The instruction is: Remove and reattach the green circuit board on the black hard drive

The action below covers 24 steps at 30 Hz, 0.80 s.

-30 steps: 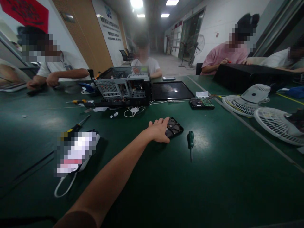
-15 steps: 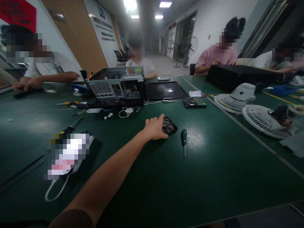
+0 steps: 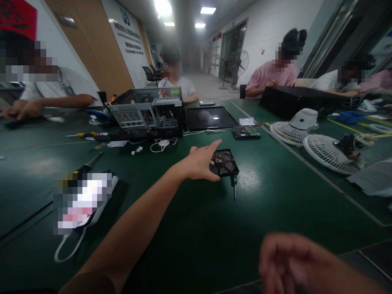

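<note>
Near the middle of the green table point(image 3: 196, 228), my left hand point(image 3: 200, 162) is at the left edge of a square black fan point(image 3: 225, 162), thumb and fingers spread around that edge. The fan looks lifted and partly covers the handle of a green screwdriver point(image 3: 234, 190), whose shaft points toward me. My right hand point(image 3: 290, 261), blurred, is at the lower right with fingers loosely curled; no object shows in it.
An open computer case point(image 3: 143, 114) stands at the back, beside a dark panel point(image 3: 211, 117) and a drive point(image 3: 246, 132). White fan grilles point(image 3: 329, 153) lie right. A phone point(image 3: 88, 200) and yellow-black screwdriver point(image 3: 81, 169) lie left. Several people sit around the table.
The black fan has come up and toward the right in my left hand, now overlapping the green screwdriver's handle. My right hand has entered at the lower right. The view has shifted slightly.
</note>
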Each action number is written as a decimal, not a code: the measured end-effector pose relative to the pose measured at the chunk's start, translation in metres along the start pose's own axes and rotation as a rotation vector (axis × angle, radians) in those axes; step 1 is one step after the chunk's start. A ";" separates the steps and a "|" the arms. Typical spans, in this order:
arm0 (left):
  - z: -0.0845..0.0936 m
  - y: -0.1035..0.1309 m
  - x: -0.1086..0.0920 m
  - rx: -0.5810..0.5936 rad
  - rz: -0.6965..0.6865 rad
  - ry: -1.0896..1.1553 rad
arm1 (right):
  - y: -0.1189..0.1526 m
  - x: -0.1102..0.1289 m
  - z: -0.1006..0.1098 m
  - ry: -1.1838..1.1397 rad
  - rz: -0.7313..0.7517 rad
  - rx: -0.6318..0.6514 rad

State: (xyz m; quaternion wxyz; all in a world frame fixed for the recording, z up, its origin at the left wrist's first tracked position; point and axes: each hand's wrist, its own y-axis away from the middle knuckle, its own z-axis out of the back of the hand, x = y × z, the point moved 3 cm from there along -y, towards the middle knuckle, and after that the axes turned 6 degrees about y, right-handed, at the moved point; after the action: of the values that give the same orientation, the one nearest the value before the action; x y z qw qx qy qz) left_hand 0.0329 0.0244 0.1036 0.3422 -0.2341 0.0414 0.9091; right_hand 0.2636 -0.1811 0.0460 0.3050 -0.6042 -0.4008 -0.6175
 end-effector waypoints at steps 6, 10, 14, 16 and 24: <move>0.004 0.008 -0.035 0.040 -0.138 0.049 | -0.030 0.041 0.098 -0.514 -0.165 -0.597; 0.005 0.014 -0.045 0.074 -0.229 0.037 | -0.050 0.039 0.104 -0.608 -0.207 -0.386; 0.007 0.018 -0.050 0.087 -0.290 0.028 | -0.055 0.034 0.103 -0.682 -0.204 -0.272; 0.006 0.019 -0.053 0.087 -0.315 0.007 | -0.057 0.031 0.103 -0.708 -0.211 -0.251; -0.008 0.024 -0.063 0.156 -0.378 -0.037 | -0.068 0.019 0.086 -0.770 -0.258 -0.237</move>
State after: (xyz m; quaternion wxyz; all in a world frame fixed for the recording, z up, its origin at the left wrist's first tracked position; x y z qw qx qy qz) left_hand 0.0617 -0.0333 0.1230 0.5243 -0.1938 0.0610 0.8269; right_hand 0.2471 -0.0712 0.0520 -0.0187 -0.7665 -0.4840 -0.4217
